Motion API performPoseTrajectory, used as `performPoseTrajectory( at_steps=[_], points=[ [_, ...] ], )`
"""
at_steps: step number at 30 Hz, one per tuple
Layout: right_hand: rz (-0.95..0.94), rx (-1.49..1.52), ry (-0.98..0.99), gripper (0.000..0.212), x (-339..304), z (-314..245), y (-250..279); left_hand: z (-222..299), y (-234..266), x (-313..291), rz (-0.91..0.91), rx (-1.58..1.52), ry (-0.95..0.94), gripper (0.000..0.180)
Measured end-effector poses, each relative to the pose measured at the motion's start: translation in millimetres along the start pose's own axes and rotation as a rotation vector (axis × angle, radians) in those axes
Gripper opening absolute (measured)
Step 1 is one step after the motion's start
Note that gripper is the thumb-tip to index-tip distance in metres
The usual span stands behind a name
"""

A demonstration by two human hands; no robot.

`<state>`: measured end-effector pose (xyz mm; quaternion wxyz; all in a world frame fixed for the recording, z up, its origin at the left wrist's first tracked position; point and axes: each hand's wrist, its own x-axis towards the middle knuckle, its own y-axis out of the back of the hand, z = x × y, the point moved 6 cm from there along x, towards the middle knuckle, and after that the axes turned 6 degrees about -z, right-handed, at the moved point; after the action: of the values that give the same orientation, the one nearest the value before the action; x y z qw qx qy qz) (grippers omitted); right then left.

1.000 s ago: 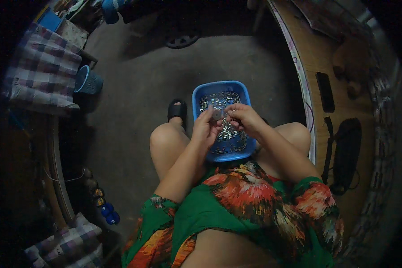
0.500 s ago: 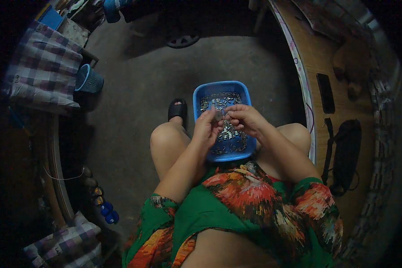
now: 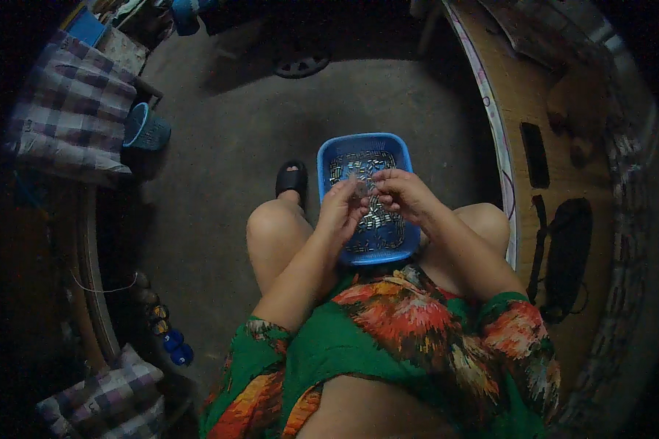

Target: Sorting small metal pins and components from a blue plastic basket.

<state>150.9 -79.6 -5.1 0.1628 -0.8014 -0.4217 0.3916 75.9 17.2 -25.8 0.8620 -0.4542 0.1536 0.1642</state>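
Right between the fingertips is a small greyish piece [image 3: 362,189], blurred, above the middle of a basket. The left hand [image 3: 338,210] has thumb and fingers nearly together around it. The right hand [image 3: 403,194] curls its fingers in close beside it; I cannot tell whether those tips meet or grip anything.

Both hands stand in the way of my view of the middle of the basket. Bare knees flank the fingers, the left knee [image 3: 267,219] and the right knee [image 3: 490,216] each just outside it. Left of the fingers, a foot wears a black slipper [image 3: 292,181]. Farther left hang folds of checked cloth [image 3: 77,110], and another checked bundle [image 3: 110,395] lies nearer the body. Well beyond the fingers sits a dark wheel-like thing [image 3: 302,67]. To their right runs a wooden surface [image 3: 520,80], bearing a dark flat slab [image 3: 534,155] and, nearer the body, a dark strapped thing [image 3: 567,238].

Directly under the fingers, the blue basket [image 3: 362,258] holds short, shiny metal pieces [image 3: 377,218] scattered over its bottom. A smaller blue bin [image 3: 151,132] stands far left; its contents are too dark to see.

I count one basket, one bin, one slipper and two blue balls [image 3: 181,355] low on the left; the metal pieces are too many to count.
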Motion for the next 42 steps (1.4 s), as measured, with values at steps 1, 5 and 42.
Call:
performPoseTrajectory(
  at_steps=[1, 5, 42],
  points=[
    [0.015, 0.018, 0.003, 0.019, 0.2, 0.3, 1.7, 0.6, -0.9, -0.4, 0.000, 0.000, 0.000, 0.026],
    [-0.004, 0.013, 0.002, 0.017, 0.1, 0.9, -0.5, 2.7, -5.5, -2.0, -0.016, -0.013, 0.008, 0.024],
    [0.070, -0.571, 0.331, 0.012, -2.7, -12.1, -12.5, -2.2, -9.6, -3.5, -0.017, 0.003, 0.102, 0.026]
  ],
)
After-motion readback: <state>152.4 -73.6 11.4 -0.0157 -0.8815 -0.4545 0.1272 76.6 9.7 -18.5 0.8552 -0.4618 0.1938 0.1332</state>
